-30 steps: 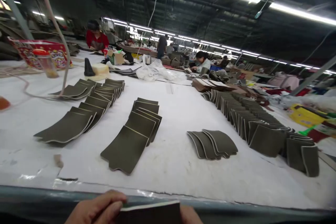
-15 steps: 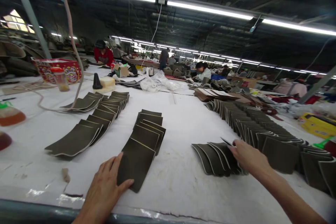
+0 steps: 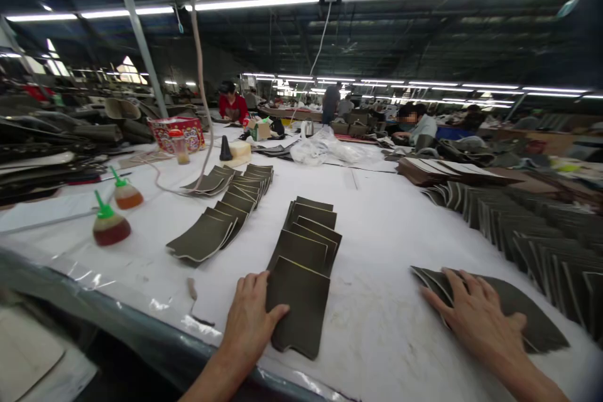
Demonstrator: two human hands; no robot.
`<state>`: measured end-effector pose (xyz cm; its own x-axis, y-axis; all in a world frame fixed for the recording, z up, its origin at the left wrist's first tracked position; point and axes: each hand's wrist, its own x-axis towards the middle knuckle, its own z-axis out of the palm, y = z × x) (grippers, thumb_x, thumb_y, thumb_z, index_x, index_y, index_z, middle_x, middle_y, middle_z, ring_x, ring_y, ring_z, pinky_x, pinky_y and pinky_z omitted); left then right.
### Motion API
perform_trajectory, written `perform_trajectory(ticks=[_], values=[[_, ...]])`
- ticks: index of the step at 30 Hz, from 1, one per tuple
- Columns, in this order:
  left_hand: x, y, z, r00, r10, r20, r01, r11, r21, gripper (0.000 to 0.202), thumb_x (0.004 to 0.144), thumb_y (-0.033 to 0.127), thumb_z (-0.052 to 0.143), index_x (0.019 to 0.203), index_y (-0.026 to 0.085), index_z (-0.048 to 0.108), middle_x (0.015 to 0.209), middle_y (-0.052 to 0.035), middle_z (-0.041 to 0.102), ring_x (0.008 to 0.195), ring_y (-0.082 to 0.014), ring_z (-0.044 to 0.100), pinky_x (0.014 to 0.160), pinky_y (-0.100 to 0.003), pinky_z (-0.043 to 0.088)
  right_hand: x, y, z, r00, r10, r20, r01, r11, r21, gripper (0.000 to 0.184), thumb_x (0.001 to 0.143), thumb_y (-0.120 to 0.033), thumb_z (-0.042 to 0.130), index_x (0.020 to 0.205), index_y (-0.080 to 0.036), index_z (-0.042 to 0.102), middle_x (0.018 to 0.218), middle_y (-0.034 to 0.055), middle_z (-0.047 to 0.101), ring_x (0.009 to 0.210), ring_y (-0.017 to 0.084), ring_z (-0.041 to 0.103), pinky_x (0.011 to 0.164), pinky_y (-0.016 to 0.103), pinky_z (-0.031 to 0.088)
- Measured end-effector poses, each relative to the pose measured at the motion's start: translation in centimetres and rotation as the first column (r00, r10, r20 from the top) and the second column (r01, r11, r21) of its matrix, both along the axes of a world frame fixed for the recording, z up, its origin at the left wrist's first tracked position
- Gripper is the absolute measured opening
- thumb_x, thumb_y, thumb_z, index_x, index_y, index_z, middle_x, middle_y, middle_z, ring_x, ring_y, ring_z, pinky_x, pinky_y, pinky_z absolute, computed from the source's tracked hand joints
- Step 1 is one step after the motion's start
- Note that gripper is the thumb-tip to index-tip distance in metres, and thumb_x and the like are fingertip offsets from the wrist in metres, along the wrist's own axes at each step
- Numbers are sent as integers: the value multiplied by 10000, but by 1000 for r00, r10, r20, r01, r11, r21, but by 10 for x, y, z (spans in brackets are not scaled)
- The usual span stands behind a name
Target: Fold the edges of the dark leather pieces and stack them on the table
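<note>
From here beside the bench, I see the left hand (image 3: 252, 311) lying along the left edge of a dark olive, leathery rectangular panel (image 3: 304, 311), the nearest in an overlapping middle row. Its thumb sits on the top face, apart from the fingers; I see no pinch. To the right, the right hand (image 3: 478, 314) is spread palm-down over a low fan of dark olive, pale-edged panels (image 3: 539, 320), fingers apart and clamped on nothing that I can see.

The panels look smooth, so I'd say the likeliest trouble is slipping: an uneven push from the right palm could skew the fan, whose left edges bow up off the white-covered table (image 3: 377, 257). A sideways nudge from the left hand could shove the nearest panel under its neighbours and spoil the overlap.

Farther right, a long, tightly packed row of dark olive panels (image 3: 506, 232) leans piece on piece; a wide swing of the right arm might topple part of it. On the left, a pinkish hanging cord (image 3: 200, 75) trails down by the far end of another overlapping dark olive row (image 3: 202, 235), and a tug could drag pieces askew. The green-nozzled squeeze bottle of dark red liquid (image 3: 112, 229) would threaten stains if knocked over.
</note>
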<state>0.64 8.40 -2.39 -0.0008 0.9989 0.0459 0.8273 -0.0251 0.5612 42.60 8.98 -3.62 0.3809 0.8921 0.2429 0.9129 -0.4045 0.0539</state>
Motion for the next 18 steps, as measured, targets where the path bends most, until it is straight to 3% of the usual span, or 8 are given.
perform_trajectory(ticks=[4,6,8,9,11,13,16,18], values=[[8,2,7,990,44,131,-37,998,-53,642,715,230,739,1299,85,516,1168,-125,566,1132,-290,466,989,-357,353,17,14,-7,988,137,67,-148,967,206,785,883,-679,173,1283,-146,590,1434,265,488,1341,470,382,925,761,276],[8,5,8,973,77,219,-60,995,-83,534,673,194,750,1167,104,571,1054,-95,579,1054,-280,477,918,-349,358,3,14,-7,961,274,46,-275,918,287,783,866,-701,235,1211,-113,620,1383,287,521,1317,473,415,1007,711,278],[6,8,8,955,94,282,-64,992,-113,324,657,173,730,950,143,593,890,-46,563,933,-253,488,824,-334,353,-30,6,-3,883,452,-126,-388,854,347,730,859,-712,333,1197,-128,612,1310,239,582,1251,418,498,1039,594,366],[5,9,7,947,93,308,-55,990,-132,223,668,175,707,845,163,571,814,-21,542,868,-233,487,777,-324,345,-51,2,-1,810,512,-285,-406,841,358,679,852,-711,403,1216,-171,597,1263,187,618,1184,377,554,1006,537,423],[4,8,6,923,68,378,0,984,-177,159,699,198,659,698,187,500,697,16,488,759,-192,474,700,-299,329,-96,-8,4,629,447,-636,-385,890,244,615,860,-696,476,1259,-237,565,1138,114,664,897,288,646,816,438,518],[2,4,6,876,16,483,108,967,-229,174,705,226,636,648,185,477,646,33,468,705,-162,475,661,-273,337,-136,-14,9,365,386,-847,-433,876,212,615,846,-684,534,1269,-238,551,1092,83,670,714,214,606,705,368,510],[-4,-10,12,781,-53,623,289,914,-285,117,665,239,639,692,147,572,671,22,537,715,-154,531,670,-246,393,-172,-20,14,-15,255,-967,-532,817,223,511,838,-639,610,1108,-205,629,895,36,663,585,152,519,517,274,411],[-11,-22,19,699,-84,710,392,875,-283,189,688,282,642,792,124,649,732,3,596,761,-164,564,700,-245,416,-181,-24,16,-158,144,-977,-606,767,211,441,854,-618,620,959,-193,662,771,14,623,585,149,520,477,245,359]])
